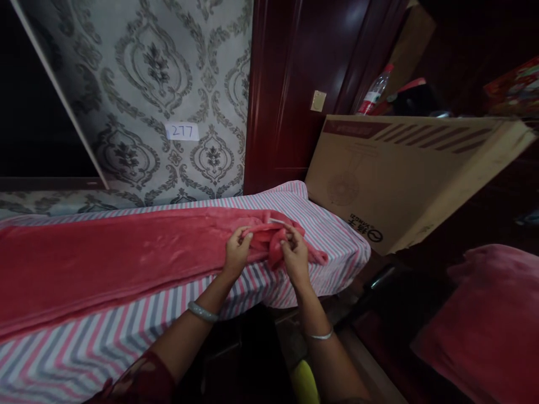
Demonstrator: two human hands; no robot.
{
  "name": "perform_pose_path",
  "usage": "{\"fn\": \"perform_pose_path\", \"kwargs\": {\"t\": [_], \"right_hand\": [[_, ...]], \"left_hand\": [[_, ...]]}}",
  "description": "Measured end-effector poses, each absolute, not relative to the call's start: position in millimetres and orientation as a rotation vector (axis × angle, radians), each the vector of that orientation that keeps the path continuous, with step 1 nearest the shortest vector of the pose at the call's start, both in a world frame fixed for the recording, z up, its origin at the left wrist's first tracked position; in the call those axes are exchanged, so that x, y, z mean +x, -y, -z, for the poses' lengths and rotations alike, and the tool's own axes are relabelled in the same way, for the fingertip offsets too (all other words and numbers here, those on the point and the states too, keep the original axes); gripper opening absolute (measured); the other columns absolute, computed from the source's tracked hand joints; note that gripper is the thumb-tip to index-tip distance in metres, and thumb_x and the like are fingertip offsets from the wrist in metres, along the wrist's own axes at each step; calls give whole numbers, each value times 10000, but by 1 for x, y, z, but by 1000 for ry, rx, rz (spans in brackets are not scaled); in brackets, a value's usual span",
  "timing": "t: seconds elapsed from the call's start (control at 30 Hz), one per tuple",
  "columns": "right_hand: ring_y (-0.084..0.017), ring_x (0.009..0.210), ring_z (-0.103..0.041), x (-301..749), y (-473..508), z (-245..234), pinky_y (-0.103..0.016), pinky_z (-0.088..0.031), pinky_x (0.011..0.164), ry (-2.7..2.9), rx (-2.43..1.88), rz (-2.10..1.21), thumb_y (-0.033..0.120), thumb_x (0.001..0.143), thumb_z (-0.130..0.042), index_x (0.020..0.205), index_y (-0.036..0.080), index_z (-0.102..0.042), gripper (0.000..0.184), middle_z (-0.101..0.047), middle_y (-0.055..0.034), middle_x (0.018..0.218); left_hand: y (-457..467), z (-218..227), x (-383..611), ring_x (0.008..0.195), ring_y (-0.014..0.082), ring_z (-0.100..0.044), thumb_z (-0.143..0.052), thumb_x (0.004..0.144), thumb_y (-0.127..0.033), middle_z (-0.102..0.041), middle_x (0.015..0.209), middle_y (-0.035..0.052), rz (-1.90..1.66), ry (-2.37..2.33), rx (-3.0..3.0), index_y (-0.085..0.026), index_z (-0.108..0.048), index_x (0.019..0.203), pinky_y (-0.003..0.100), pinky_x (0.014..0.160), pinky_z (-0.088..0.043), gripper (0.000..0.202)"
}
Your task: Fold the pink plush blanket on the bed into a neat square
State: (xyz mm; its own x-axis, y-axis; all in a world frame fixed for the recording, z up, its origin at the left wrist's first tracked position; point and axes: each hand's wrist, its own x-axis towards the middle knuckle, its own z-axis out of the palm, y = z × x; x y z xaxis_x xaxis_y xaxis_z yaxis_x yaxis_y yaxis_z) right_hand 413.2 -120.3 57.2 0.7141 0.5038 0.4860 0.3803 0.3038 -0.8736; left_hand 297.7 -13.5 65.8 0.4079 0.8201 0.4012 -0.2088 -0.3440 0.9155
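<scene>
A coral-red fleece blanket (109,258) lies folded lengthwise along a bed covered by a pink, grey and white striped sheet (118,342). Its far end is bunched up between my hands. My left hand (237,252) pinches the fleece at the fold. My right hand (295,255) grips the bunched end a little further along. A thin white strip (276,221), perhaps a tag or edging, shows just beyond my fingers. Each of my wrists wears a bangle.
A flat cardboard box (404,179) leans against the bed's far end, with a plastic bottle (375,90) behind it. A dark red wooden door (290,84) and patterned wallpaper (151,95) stand behind the bed. A pink cushion (480,320) lies low at right.
</scene>
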Motion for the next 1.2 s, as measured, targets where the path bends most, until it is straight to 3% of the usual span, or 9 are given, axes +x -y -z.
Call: {"fn": "perform_pose_path", "kwargs": {"t": [0.13, 0.37, 0.53, 0.73, 0.83, 0.97, 1.1, 1.2], "right_hand": [[-223, 910, -615, 408, 124, -72, -397, -505, 891, 772, -1320, 97, 294, 825, -554, 1311, 203, -530, 494, -633, -77, 1030], [-204, 1025, -624, 389, 134, -81, -380, -509, 927, 824, -1125, 2, 321, 877, -576, 1296, 200, -534, 438, -642, -97, 1159], [-204, 1043, -622, 387, 145, -81, -349, -532, 875, 750, -1066, -89, 380, 876, -621, 1328, 215, -531, 490, -642, -97, 1171], [-197, 1060, -625, 378, 150, -79, -325, -562, 801, 684, -988, -112, 297, 898, -541, 1319, 235, -529, 426, -599, -101, 1279], [-182, 1033, -638, 378, 148, -76, -345, -550, 873, 693, -982, -63, 227, 870, -526, 1273, 227, -553, 404, -619, -93, 1247], [-195, 1080, -635, 381, 147, -73, -338, -565, 834, 728, -950, -85, 239, 910, -498, 1286, 231, -550, 380, -621, -108, 1276], [-192, 1046, -650, 393, 149, -63, -374, -556, 874, 799, -975, -74, 285, 960, -470, 1335, 241, -517, 381, -625, -113, 1284], [-226, 1066, -626, 411, 161, -38, -445, -519, 933, 828, -1224, 203, 303, 953, -475, 1263, 225, -565, 332, -642, -109, 1214]], "left_hand": [[33, -76, 300, 809, 165, -616, -593, 842, -301, -679, 898, 41, -1292, -484, 1653, -187, -676, 948, 276, 745, -496, 177], [57, -88, 318, 1038, 198, -652, -578, 829, -208, -707, 1131, 84, -1215, -291, 1745, -182, -674, 1091, 324, 912, -515, 280], [59, -87, 319, 902, 172, -674, -591, 824, -203, -716, 1020, 65, -1225, -323, 1780, -177, -645, 1042, 286, 798, -540, 226], [59, -89, 316, 977, 194, -659, -521, 869, -143, -721, 1019, 69, -1384, -234, 2133, -191, -659, 1012, 342, 896, -527, 204], [59, -88, 314, 1058, 215, -636, -506, 845, -106, -705, 1104, 83, -1390, -145, 2286, -191, -625, 1112, 400, 982, -498, 304], [56, -85, 314, 1180, 276, -572, -622, 758, -145, -635, 1253, 133, -1303, -76, 2415, -167, -535, 1263, 463, 1030, -468, 513], [42, -86, 318, 1059, 243, -611, -516, 826, -132, -675, 1125, 107, -1184, -79, 2396, -176, -590, 1141, 415, 934, -509, 326], [31, -91, 322, 1009, 221, -623, -478, 825, -115, -692, 1041, 73, -1154, -121, 2332, -196, -628, 1036, 387, 918, -503, 271]]}}
